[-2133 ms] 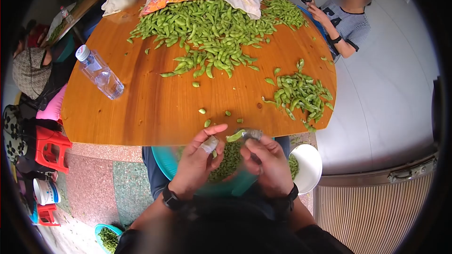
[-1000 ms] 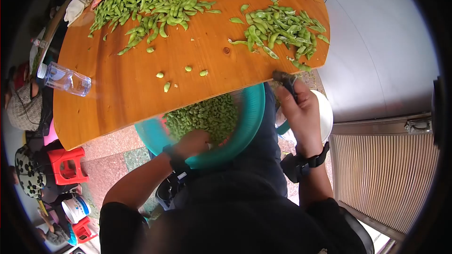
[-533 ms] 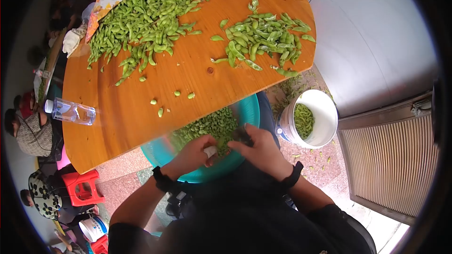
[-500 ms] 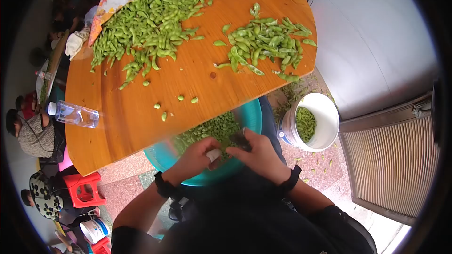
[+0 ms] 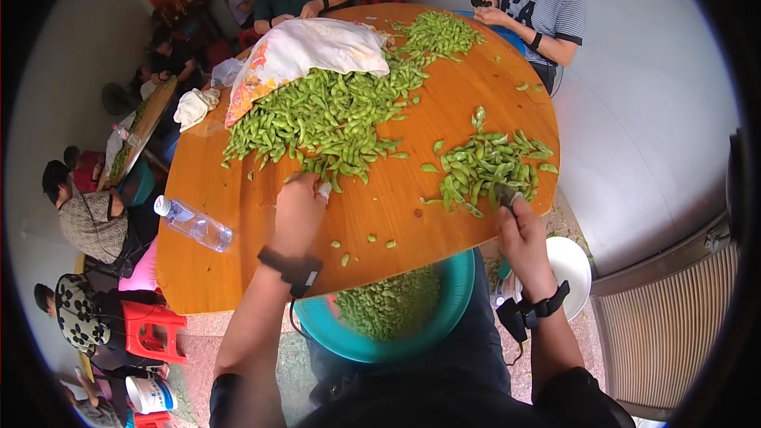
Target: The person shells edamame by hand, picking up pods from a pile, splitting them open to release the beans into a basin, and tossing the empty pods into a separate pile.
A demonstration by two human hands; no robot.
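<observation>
Left hand: left hand [image 5: 298, 208], bandaged at one fingertip, reaches onto the desk and rests at the near edge of the big heap of whole green soybean pods [image 5: 333, 119]; fingers curl down on the pods, but whether one is gripped I cannot tell.
Right hand: right hand [image 5: 521, 231] pinches a small dark tool, make unclear, at the rim of the smaller pile of green pods [image 5: 487, 162], which lies within short reach.
Bowl: round teal plastic basin [image 5: 456, 309] sits in the lap under the desk edge, placed to catch shelled green beans [image 5: 388, 305].
Bucket: white plastic bucket [image 5: 572, 263] stands on the floor by the right wrist.
Desk: round orange wooden desk [image 5: 238, 261]; stray beans lie near its edge.
Bottle: clear plastic water bottle [image 5: 193, 223] lies on its side, left.
</observation>
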